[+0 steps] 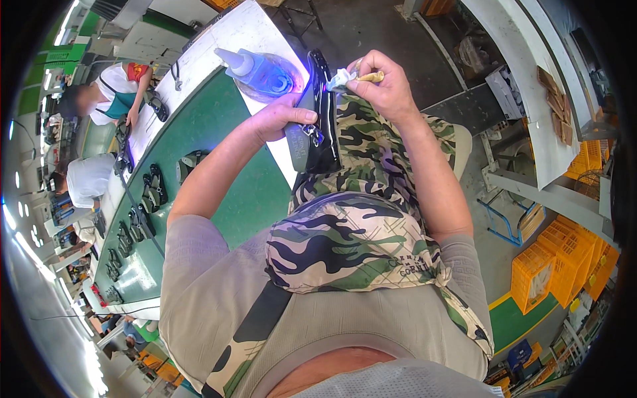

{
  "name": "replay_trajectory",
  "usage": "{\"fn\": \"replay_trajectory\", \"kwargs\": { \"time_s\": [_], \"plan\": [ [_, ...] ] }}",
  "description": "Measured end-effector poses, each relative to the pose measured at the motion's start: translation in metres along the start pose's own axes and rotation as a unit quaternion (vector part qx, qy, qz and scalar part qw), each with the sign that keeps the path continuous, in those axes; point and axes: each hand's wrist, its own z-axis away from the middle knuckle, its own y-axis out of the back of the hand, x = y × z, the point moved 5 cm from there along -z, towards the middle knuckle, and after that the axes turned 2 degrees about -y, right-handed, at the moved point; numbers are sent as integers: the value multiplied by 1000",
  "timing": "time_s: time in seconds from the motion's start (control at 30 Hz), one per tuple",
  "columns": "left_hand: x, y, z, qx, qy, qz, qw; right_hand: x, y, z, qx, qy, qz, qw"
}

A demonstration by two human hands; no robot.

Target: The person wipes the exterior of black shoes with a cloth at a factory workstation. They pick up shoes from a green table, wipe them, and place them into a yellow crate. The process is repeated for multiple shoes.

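A glossy black shoe [324, 99] with a metal buckle is in my left hand [282, 118], its thumb pressed against the shoe's side. The shoe hangs over my lap, toe and heel roughly along my line of sight. My right hand [385, 86] pinches a short yellowish handle [370, 77] whose whitish, bluish soft end [341, 79] is beside the shoe's upper edge; I cannot tell whether it is a brush or a wad, nor whether it touches. Left of the shoe, a squeeze bottle [255, 69] with a pale pointed nozzle and blue-lit contents stands on the white bench.
Along the green conveyor belt [232, 152] on my left lie several dark shoes [154, 189]. Co-workers [109, 99] sit along its far side. To my right are a white shelf edge [554, 136], yellow crates [531, 275] and a blue metal frame [501, 222].
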Motion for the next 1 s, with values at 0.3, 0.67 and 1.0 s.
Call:
{"fn": "replay_trajectory", "kwargs": {
  "time_s": [0.3,0.67,1.0],
  "plan": [
    [-6,8,-17,60,-25,104,992,1,0,21,-41,-53,-48,997],
    [-19,15,-25,93,-58,211,971,-23,13,43,-56,7,-19,998],
    [-25,27,-30,63,-175,309,933,7,35,55,74,-30,-80,994]
  ]
}}
